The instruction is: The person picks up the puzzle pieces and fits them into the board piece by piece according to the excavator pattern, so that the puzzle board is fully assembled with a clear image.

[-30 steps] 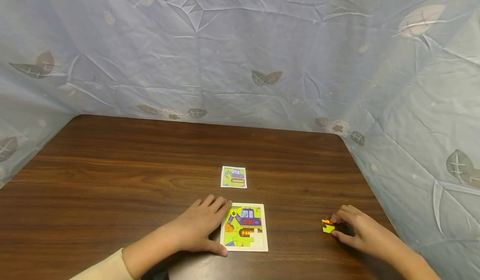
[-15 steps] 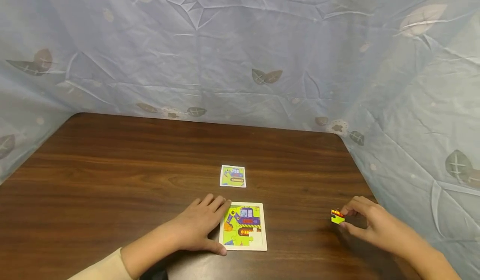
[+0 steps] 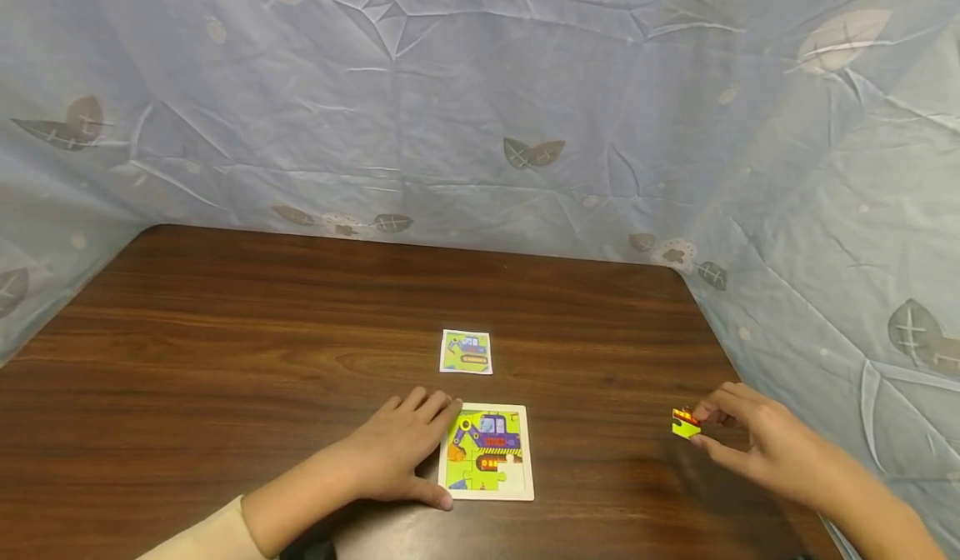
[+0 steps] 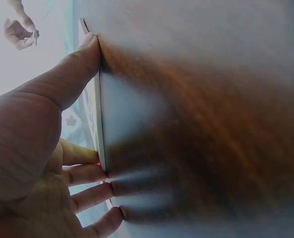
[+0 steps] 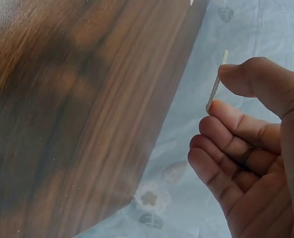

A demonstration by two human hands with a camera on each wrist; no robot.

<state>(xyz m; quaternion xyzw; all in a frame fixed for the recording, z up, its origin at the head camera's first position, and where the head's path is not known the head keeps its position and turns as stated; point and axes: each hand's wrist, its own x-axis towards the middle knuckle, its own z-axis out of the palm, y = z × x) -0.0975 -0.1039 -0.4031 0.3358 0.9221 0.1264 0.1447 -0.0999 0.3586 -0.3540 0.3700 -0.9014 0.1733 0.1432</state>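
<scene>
Between thumb and forefinger my right hand (image 3: 765, 439) pinches a yellow-green and red jigsaw piece (image 3: 686, 423), lifted over the right side of the table. Seen edge-on in the right wrist view, the jigsaw piece (image 5: 216, 84) is a thin pale sliver. My left hand (image 3: 401, 452) lies with spread fingers along the left edge of a white-framed jigsaw puzzle (image 3: 487, 452) showing a purple digger. In the left wrist view the fingertips and thumb of my left hand (image 4: 62, 129) touch the frame's side. A bare white gap shows at the puzzle's lower right.
Behind the puzzle lies a small picture card (image 3: 466, 352) of the same digger. The dark wooden table (image 3: 300, 318) is bordered by a pale leaf-patterned curtain (image 3: 465, 85) at the back and sides. Something black sits at the table's near edge, mostly hidden by the left arm.
My right hand has moved right and slightly away from me, carrying the jigsaw piece farther from the puzzle. The left hand stays put against the frame.
</scene>
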